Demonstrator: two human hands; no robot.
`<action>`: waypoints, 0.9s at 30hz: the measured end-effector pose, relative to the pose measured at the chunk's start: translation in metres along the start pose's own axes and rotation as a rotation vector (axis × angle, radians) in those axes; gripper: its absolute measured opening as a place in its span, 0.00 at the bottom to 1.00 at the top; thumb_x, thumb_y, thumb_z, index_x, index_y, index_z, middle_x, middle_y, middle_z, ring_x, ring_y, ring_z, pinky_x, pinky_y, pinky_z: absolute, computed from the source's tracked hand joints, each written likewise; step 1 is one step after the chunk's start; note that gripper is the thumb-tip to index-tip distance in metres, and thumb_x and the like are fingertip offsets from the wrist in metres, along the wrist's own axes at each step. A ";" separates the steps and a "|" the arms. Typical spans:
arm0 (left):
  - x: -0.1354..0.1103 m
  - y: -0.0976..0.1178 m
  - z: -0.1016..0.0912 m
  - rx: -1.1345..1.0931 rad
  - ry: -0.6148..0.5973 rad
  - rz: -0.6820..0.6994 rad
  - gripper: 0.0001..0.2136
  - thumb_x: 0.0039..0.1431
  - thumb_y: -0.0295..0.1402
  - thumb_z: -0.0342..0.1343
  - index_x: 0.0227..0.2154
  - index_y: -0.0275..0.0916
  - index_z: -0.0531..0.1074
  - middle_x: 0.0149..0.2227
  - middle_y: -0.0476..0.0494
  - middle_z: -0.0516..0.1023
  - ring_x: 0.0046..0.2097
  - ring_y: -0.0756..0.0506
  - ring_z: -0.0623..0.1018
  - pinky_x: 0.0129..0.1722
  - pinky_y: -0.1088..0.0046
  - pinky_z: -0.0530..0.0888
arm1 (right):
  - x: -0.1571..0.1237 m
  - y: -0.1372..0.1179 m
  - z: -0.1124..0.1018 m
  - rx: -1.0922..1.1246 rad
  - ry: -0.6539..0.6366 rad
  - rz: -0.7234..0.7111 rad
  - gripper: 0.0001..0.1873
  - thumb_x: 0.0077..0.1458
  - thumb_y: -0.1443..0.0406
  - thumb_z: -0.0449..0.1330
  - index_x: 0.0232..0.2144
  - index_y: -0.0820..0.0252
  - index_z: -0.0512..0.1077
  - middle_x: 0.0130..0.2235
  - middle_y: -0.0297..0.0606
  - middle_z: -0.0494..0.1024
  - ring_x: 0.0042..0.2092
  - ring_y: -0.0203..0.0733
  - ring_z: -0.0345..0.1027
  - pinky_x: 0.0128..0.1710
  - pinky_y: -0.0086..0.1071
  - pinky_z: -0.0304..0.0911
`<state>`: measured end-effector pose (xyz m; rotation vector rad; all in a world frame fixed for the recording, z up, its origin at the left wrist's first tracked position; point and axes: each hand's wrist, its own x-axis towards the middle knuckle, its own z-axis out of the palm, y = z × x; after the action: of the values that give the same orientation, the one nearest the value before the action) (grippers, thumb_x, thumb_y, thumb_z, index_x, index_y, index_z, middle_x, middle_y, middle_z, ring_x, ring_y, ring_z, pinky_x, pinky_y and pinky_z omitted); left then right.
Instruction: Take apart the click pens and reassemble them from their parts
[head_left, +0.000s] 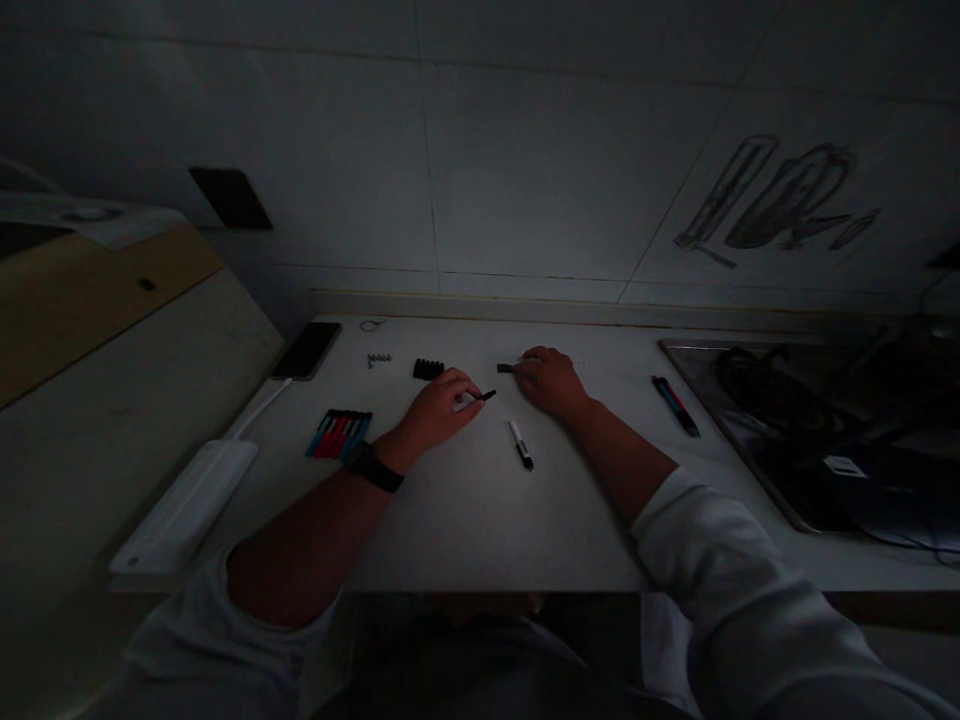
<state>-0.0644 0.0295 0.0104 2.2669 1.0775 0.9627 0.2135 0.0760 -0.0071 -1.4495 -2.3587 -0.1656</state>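
Observation:
My left hand (448, 405), with a dark watch on its wrist, pinches a slim black pen part (488, 395) between thumb and fingertips. Flat and palm down, my right hand (551, 380) rests at the back of the white table (450, 530), its fingertips touching small dark pieces (505, 368). Between the forearms lies a white pen-like piece with a black end (520, 446). A row of short black pieces (428, 369) sits just behind my left hand. Several blue and red pen barrels (339, 434) lie side by side near the watch.
Small silvery pieces (379, 358) and a thin loop (370, 325) lie at the back left. A phone (307, 350) and a white power strip (191, 505) are on the left. At right are a dark red-and-blue pen (675, 406) and a metal-rimmed sink (739, 455) holding dark cables.

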 end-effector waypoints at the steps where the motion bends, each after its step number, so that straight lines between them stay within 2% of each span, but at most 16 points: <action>1: 0.000 0.000 0.000 0.000 0.004 0.000 0.05 0.63 0.35 0.61 0.38 0.41 0.77 0.43 0.44 0.75 0.38 0.47 0.73 0.41 0.67 0.73 | 0.000 0.000 -0.001 0.001 0.003 0.003 0.15 0.65 0.61 0.60 0.51 0.52 0.81 0.56 0.47 0.75 0.55 0.57 0.67 0.54 0.50 0.62; 5: 0.000 -0.002 0.000 0.008 0.004 0.003 0.05 0.63 0.35 0.60 0.39 0.41 0.77 0.43 0.44 0.75 0.38 0.47 0.73 0.41 0.67 0.73 | 0.001 0.001 -0.001 0.001 0.014 0.006 0.15 0.65 0.63 0.60 0.51 0.52 0.81 0.55 0.47 0.76 0.54 0.56 0.67 0.53 0.49 0.61; 13: -0.001 -0.001 0.001 0.012 -0.002 0.001 0.05 0.64 0.36 0.60 0.39 0.41 0.77 0.43 0.44 0.75 0.38 0.47 0.73 0.42 0.67 0.73 | 0.003 0.000 -0.004 -0.039 0.007 -0.015 0.11 0.64 0.64 0.61 0.45 0.54 0.82 0.51 0.46 0.79 0.52 0.54 0.68 0.53 0.49 0.60; 21: 0.000 -0.001 0.001 0.023 -0.015 0.011 0.05 0.64 0.34 0.61 0.39 0.40 0.77 0.42 0.45 0.74 0.39 0.47 0.73 0.42 0.67 0.73 | 0.002 -0.008 -0.013 -0.029 -0.027 -0.080 0.10 0.66 0.64 0.59 0.43 0.56 0.81 0.52 0.45 0.79 0.54 0.53 0.68 0.56 0.46 0.57; 24: 0.000 -0.002 0.001 0.024 -0.015 0.004 0.04 0.64 0.34 0.61 0.39 0.40 0.77 0.43 0.45 0.75 0.39 0.48 0.74 0.42 0.68 0.74 | 0.000 -0.013 -0.016 0.072 -0.011 -0.076 0.10 0.63 0.66 0.59 0.43 0.59 0.80 0.49 0.46 0.80 0.51 0.51 0.70 0.54 0.43 0.59; 27: -0.001 -0.003 0.001 0.030 0.000 0.002 0.04 0.64 0.34 0.61 0.39 0.40 0.77 0.43 0.45 0.75 0.39 0.48 0.75 0.42 0.68 0.74 | -0.003 -0.019 -0.019 0.312 0.053 -0.001 0.08 0.60 0.67 0.59 0.40 0.59 0.77 0.42 0.43 0.81 0.45 0.46 0.72 0.49 0.39 0.63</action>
<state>-0.0653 0.0305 0.0071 2.2920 1.0969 0.9527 0.2029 0.0595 0.0116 -1.2767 -2.2231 0.1556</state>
